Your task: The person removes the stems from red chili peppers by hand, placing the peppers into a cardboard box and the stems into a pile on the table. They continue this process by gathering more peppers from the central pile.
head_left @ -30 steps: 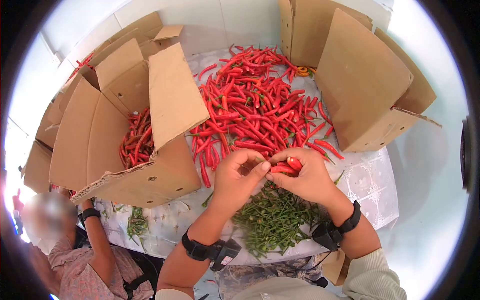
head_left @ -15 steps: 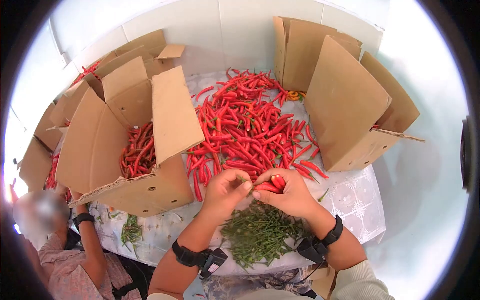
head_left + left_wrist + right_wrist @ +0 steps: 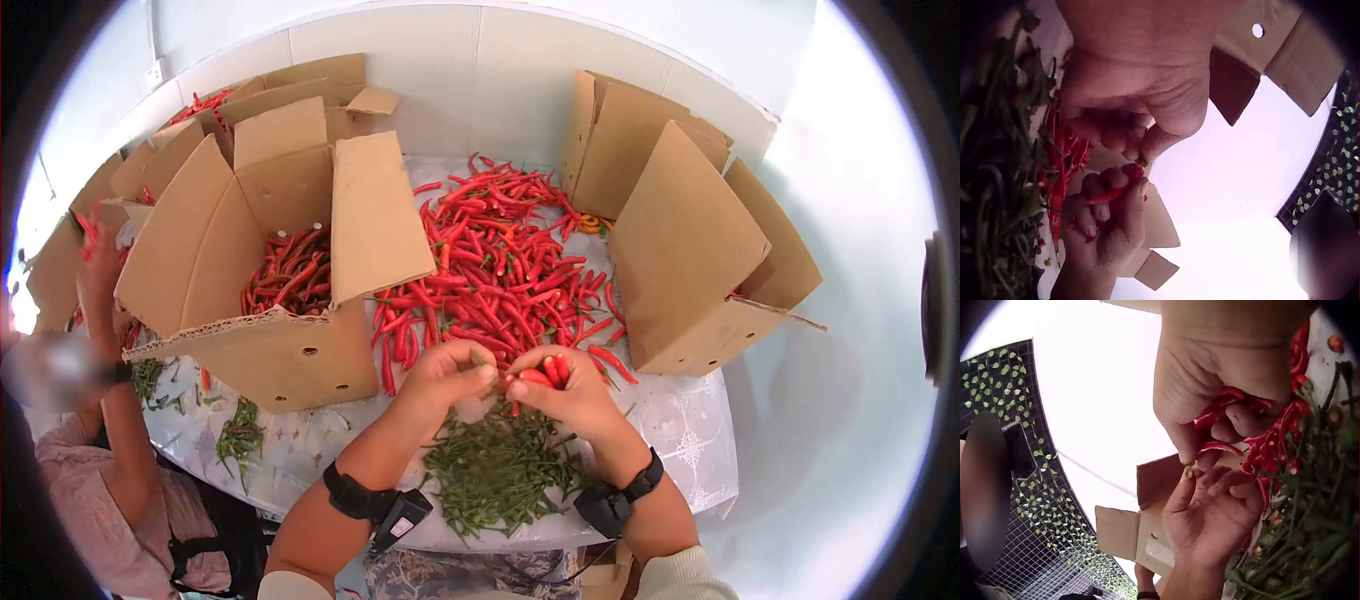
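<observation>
My left hand (image 3: 445,385) pinches a small green chili stem (image 3: 1189,471) between thumb and forefinger. Close beside it, my right hand (image 3: 578,402) grips several red chilies (image 3: 540,378) in its curled fingers, their cut-looking pale ends pointing up. One red chili (image 3: 1107,196) lies across the right fingers, its end near the left fingertips. Both hands are over a heap of green stems (image 3: 500,480) at the table's near edge. Beyond them spreads a large pile of red chilies (image 3: 500,260).
An open cardboard box (image 3: 240,365) with darker red chilies (image 3: 290,272) stands left of the pile; another box (image 3: 690,250) stands right. Further boxes line the far left. Another person's raised arm (image 3: 120,420) is at left, near a small bunch of stems (image 3: 240,435) on the table (image 3: 700,430).
The head view has shifted. My fingertips, which met at the chilies, now stand slightly apart, the left ones with the stem. The other person's arm has risen toward the boxes, red chilies in hand.
</observation>
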`<state>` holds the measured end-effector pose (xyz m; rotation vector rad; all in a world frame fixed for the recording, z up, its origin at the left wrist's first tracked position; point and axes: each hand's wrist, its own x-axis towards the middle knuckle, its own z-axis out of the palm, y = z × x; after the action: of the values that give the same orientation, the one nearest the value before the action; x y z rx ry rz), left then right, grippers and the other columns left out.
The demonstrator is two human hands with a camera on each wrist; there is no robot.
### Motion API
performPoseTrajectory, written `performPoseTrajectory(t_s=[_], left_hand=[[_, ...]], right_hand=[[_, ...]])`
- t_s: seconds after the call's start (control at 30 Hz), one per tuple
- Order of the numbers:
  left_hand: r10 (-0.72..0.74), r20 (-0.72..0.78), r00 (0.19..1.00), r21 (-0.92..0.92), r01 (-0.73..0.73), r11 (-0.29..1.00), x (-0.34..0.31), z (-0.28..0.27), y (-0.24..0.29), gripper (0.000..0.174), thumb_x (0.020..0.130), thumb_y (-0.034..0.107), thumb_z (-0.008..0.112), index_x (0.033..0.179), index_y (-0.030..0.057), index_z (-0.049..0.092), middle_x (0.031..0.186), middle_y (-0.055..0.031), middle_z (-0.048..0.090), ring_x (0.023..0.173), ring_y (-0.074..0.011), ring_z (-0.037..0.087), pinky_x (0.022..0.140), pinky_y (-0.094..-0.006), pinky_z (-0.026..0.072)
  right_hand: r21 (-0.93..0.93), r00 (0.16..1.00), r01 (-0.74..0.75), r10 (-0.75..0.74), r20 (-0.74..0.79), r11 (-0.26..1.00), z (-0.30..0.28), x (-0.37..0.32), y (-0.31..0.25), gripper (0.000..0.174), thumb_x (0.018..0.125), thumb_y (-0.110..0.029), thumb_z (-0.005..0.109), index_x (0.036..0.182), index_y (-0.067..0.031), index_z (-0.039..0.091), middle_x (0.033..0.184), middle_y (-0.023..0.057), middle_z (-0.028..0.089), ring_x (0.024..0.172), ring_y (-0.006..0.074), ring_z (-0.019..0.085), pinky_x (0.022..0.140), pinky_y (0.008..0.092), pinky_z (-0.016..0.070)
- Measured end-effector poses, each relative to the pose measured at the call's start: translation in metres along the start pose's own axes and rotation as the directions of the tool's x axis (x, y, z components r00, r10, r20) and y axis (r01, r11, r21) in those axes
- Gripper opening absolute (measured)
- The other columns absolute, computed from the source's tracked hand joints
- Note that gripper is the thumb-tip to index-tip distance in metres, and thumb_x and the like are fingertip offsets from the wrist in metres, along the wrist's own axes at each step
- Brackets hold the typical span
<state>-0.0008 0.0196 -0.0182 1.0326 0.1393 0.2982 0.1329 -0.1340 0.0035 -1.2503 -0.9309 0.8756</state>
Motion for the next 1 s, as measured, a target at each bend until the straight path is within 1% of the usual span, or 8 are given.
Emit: performPoseTrajectory(t_s=[0.13, 0.27, 0.37, 0.47, 0.6, 0.8, 0.9, 1.0], left_hand=[[0.028, 0.064, 0.998, -0.069, -0.023, 0.997, -0.001, -0.013, 0.009, 0.011, 0.082, 0.008, 0.067, 0.09, 0.0065, 0.06, 0.081, 0.0029, 0.055, 0.075, -0.0077, 0.052, 0.072, -0.0239, 0.0421], [0.19, 0.18, 0.965, 0.597, -0.261, 0.758, 0.001, -0.004, 0.007, 0.017, 0.075, 0.009, 0.072, 0.088, 0.0059, 0.061, 0.082, -0.0004, 0.054, 0.076, -0.0098, 0.053, 0.07, -0.0249, 0.0429], [0.146, 0.071, 0.987, 0.675, -0.155, 0.721, 0.0, 0.005, 0.005, 0.013, 0.075, 0.008, 0.071, 0.084, 0.0042, 0.063, 0.082, -0.0032, 0.055, 0.075, -0.0119, 0.055, 0.069, -0.0264, 0.0448], [0.258, -0.05, 0.965, 0.765, -0.129, 0.631, 0.001, 0.004, 0.002, 0.01, 0.075, 0.006, 0.071, 0.082, 0.0044, 0.065, 0.085, -0.0008, 0.054, 0.076, -0.0091, 0.053, 0.068, -0.0254, 0.0421], [0.286, 0.055, 0.957, 0.768, -0.223, 0.601, 0.0, 0.004, 0.006, 0.007, 0.077, 0.005, 0.07, 0.083, 0.0039, 0.067, 0.083, -0.0023, 0.056, 0.077, -0.0107, 0.054, 0.069, -0.0258, 0.0427], [0.302, 0.033, 0.953, 0.74, -0.227, 0.633, 0.0, 0.005, 0.004, 0.009, 0.078, 0.004, 0.068, 0.087, 0.0037, 0.068, 0.086, -0.0046, 0.058, 0.079, -0.014, 0.057, 0.072, -0.028, 0.0459], [0.382, -0.059, 0.922, 0.762, -0.206, 0.614, 0.002, 0.013, 0.001, 0.013, 0.077, 0.006, 0.07, 0.09, 0.004, 0.068, 0.086, -0.0064, 0.059, 0.081, -0.0163, 0.059, 0.073, -0.0289, 0.0479], [0.462, 0.008, 0.887, 0.801, -0.283, 0.528, 0.005, 0.015, 0.002, 0.016, 0.078, 0.009, 0.072, 0.093, 0.0051, 0.069, 0.089, -0.0064, 0.059, 0.084, -0.0192, 0.059, 0.076, -0.0312, 0.047]], right_hand=[[0.02, 0.984, 0.025, -0.021, -0.18, 0.999, -0.012, 0.0, -0.004, 0.022, 0.093, -0.024, 0.064, 0.102, -0.0046, 0.059, 0.073, 0.0043, 0.062, 0.057, 0.0079, 0.053, 0.047, 0.0213, 0.0377], [0.32, 0.967, -0.011, 0.092, -0.239, 0.947, -0.02, 0.004, -0.008, 0.023, 0.093, -0.022, 0.064, 0.108, -0.0072, 0.056, 0.073, 0.0058, 0.061, 0.056, 0.0105, 0.055, 0.045, 0.0205, 0.0379], [0.251, 0.946, -0.048, 0.125, -0.301, 0.967, -0.016, 0.004, -0.012, 0.024, 0.092, -0.018, 0.065, 0.112, -0.0067, 0.056, 0.076, 0.0059, 0.062, 0.059, 0.011, 0.057, 0.047, 0.0209, 0.0397], [-0.291, 0.961, 0.004, -0.084, -0.263, 0.957, -0.022, 0.004, -0.002, 0.025, 0.086, -0.015, 0.071, 0.105, -0.0039, 0.06, 0.079, 0.0052, 0.063, 0.063, 0.0135, 0.06, 0.051, 0.025, 0.0433], [-0.842, 0.944, 0.057, -0.305, -0.13, 0.537, -0.01, 0.001, 0.0, 0.021, 0.07, -0.011, 0.081, 0.083, -0.0025, 0.067, 0.079, 0.0087, 0.063, 0.073, 0.0232, 0.062, 0.066, 0.0348, 0.0485], [-0.932, 0.976, -0.016, -0.197, -0.094, 0.361, -0.01, -0.001, 0.003, 0.02, 0.07, -0.011, 0.08, 0.083, -0.0039, 0.066, 0.081, 0.0123, 0.064, 0.075, 0.0236, 0.063, 0.068, 0.0344, 0.0487], [-0.767, 0.974, -0.119, -0.074, -0.212, 0.63, -0.009, 0.0, -0.004, 0.019, 0.075, -0.014, 0.074, 0.089, -0.0053, 0.065, 0.082, 0.0119, 0.067, 0.074, 0.0286, 0.065, 0.068, 0.0357, 0.0508], [-0.323, 0.972, -0.167, 0.101, -0.213, 0.931, -0.011, 0.003, -0.001, 0.014, 0.081, -0.012, 0.073, 0.088, -0.0035, 0.064, 0.074, 0.0054, 0.064, 0.066, 0.0156, 0.062, 0.063, 0.0294, 0.0492]])
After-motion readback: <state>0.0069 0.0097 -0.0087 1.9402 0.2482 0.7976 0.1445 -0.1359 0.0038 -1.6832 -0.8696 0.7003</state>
